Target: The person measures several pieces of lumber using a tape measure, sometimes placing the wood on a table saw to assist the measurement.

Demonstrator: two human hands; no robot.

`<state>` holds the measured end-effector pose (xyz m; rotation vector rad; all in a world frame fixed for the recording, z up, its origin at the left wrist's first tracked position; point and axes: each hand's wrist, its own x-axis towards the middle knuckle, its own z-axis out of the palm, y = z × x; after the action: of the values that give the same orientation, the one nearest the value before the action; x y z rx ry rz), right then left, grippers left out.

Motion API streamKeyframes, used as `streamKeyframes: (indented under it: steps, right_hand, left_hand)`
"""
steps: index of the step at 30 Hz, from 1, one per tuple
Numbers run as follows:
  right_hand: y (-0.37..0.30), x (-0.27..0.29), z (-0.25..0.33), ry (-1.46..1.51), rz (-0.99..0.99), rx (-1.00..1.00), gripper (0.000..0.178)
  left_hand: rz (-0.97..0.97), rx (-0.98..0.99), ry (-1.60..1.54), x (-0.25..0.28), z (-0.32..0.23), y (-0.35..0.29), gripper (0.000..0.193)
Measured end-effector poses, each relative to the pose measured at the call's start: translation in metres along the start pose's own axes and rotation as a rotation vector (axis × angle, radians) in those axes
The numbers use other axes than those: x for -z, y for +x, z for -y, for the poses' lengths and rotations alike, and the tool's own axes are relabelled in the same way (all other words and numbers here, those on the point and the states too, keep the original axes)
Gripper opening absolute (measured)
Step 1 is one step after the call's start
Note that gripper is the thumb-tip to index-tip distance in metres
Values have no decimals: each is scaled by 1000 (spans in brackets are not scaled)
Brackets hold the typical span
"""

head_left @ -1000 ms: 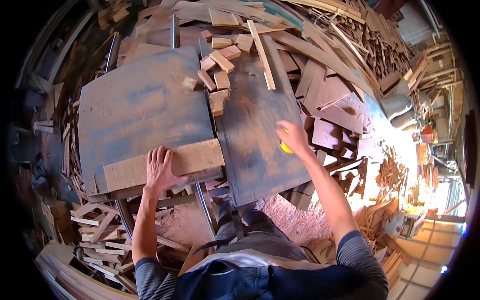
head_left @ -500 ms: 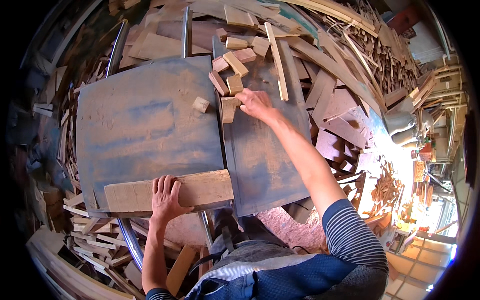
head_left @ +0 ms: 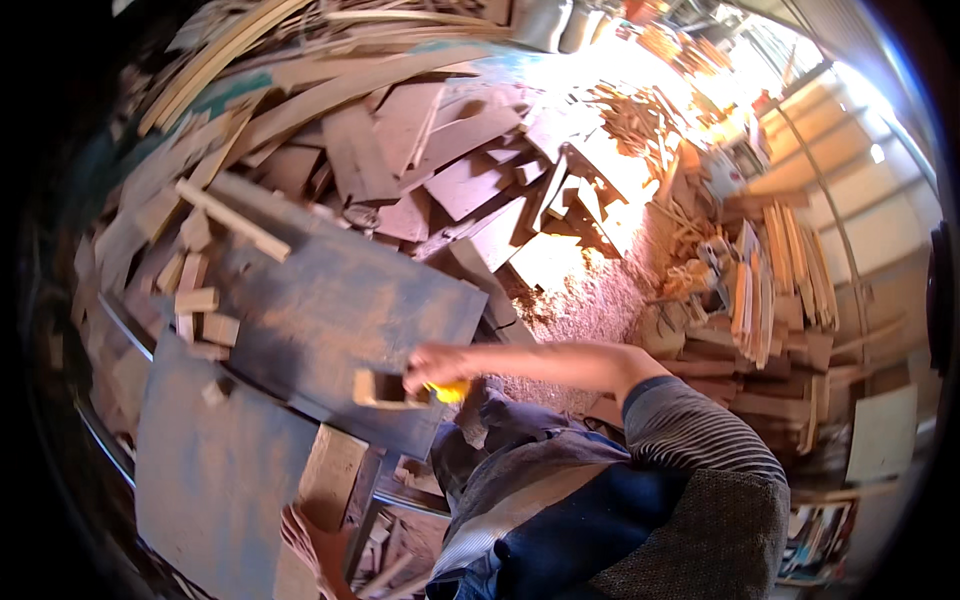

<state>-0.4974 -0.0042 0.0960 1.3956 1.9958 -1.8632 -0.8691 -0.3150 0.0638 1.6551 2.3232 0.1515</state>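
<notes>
My left hand (head_left: 305,540) grips a thick wooden plank (head_left: 330,470) lying along the near edge of the metal table, its fingers across the wood. Part of this hand and the plank's lower end are hard to make out. Over the table's right-hand plate (head_left: 330,310), near its front corner, my right hand (head_left: 432,368) is closed around a small wooden block (head_left: 385,388) with a dark hollow or notch in its side. A bright yellow object (head_left: 450,390) shows just under that hand; its kind is blurred, and whether the hand holds it is unclear.
Several small wood blocks (head_left: 200,300) sit at the far left of the plate, near a thin strip (head_left: 232,220). One block (head_left: 215,392) lies by the gap between the two plates. Offcuts (head_left: 400,160) pile up beyond the table. Sawdust (head_left: 590,300) covers the ground at right.
My view has swung to the right. My right hand has drawn back from the block cluster toward my body with the block, and the yellow object has appeared. My left hand stays on the plank.
</notes>
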Motion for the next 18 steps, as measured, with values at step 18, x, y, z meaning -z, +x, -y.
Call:
streamKeyframes:
  steps: [18]
  right_hand:
    - [-362, 196, -218, 1057, -1312, -203, 42]
  left_hand:
    - [-90, -311, 335, 86, -91, 1, 118]
